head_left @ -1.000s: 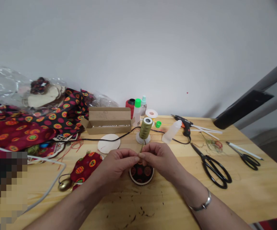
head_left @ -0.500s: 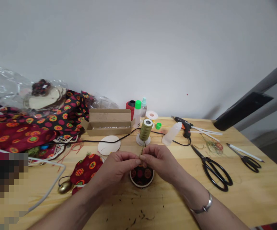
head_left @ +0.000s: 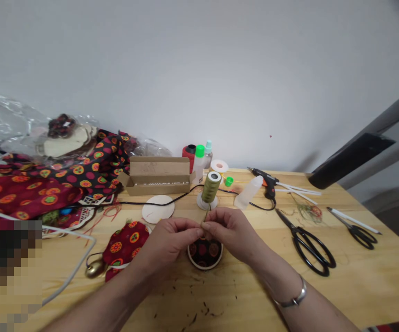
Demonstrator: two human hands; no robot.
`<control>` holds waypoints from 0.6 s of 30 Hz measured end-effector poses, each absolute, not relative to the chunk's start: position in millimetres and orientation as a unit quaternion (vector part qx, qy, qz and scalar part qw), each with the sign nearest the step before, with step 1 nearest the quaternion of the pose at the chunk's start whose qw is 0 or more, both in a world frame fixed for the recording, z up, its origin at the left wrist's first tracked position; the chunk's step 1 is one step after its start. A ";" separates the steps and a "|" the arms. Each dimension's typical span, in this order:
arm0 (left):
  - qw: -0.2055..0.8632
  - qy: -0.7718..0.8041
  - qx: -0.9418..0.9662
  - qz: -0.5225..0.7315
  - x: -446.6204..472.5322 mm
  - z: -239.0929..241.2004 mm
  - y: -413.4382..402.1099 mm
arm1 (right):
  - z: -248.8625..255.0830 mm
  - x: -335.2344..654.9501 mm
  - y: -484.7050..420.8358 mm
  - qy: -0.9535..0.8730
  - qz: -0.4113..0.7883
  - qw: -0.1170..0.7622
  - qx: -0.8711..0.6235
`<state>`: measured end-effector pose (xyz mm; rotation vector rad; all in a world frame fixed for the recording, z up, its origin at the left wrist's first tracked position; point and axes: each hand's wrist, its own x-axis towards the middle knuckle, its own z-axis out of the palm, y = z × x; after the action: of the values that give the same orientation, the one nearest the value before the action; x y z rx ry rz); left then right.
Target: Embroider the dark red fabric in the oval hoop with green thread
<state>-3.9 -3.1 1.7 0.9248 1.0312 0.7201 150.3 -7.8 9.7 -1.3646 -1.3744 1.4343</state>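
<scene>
My left hand [head_left: 167,242] and my right hand [head_left: 232,230] meet fingertip to fingertip above a round fabric-covered disc [head_left: 205,253] with a black, red-dotted pattern. Both hands are closed in a pinch on a thin olive-green thread [head_left: 205,215]. The thread runs up to the olive-green thread spool [head_left: 211,188] standing on a white base just behind the hands. A silver bracelet [head_left: 294,297] circles my right wrist.
Large black scissors [head_left: 306,244] and smaller scissors [head_left: 356,228] lie to the right. A glue gun [head_left: 265,177], squeeze bottles [head_left: 249,191], an open cardboard box [head_left: 158,175], a white disc [head_left: 158,209] and patterned fabric [head_left: 30,189] fill the back and left.
The hands stay pinched together on the thread above the disc, shifting only slightly. Nothing else on the table has moved.
</scene>
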 end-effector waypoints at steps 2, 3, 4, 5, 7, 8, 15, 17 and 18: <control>0.698 0.468 0.427 0.334 -3.8 2.1 -3.5 | 9.2 150.3 -8.1 -0.536 0.548 0.367 -0.527; 0.691 0.471 0.433 0.337 -3.7 2.4 -3.5 | 8.8 150.3 -8.4 -0.538 0.544 0.371 -0.527; 0.683 0.474 0.441 0.339 -3.5 2.5 -3.6 | 8.4 150.3 -8.8 -0.539 0.542 0.372 -0.526; 0.674 0.477 0.449 0.341 -3.2 2.6 -3.6 | 8.0 150.3 -9.3 -0.539 0.543 0.372 -0.526; 0.652 0.488 0.468 0.343 -2.2 2.6 -3.6 | 6.8 149.9 -10.1 -0.533 0.553 0.366 -0.525; 0.641 0.493 0.478 0.344 -1.6 2.5 -3.7 | 6.0 149.7 -10.4 -0.530 0.561 0.362 -0.523; 0.619 0.503 0.498 0.341 0.9 4.5 -4.4 | 2.7 150.2 -8.1 -0.538 0.572 0.347 -0.513; 0.627 0.505 0.485 0.342 0.5 5.5 -4.4 | 3.4 151.0 -7.5 -0.542 0.566 0.346 -0.517; 0.636 0.502 0.477 0.341 0.2 5.7 -4.3 | 3.9 151.4 -7.5 -0.544 0.563 0.344 -0.518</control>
<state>0.2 -4.3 5.7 1.0897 1.1471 0.7798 151.4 -7.5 3.9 -1.3450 -1.4145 1.4636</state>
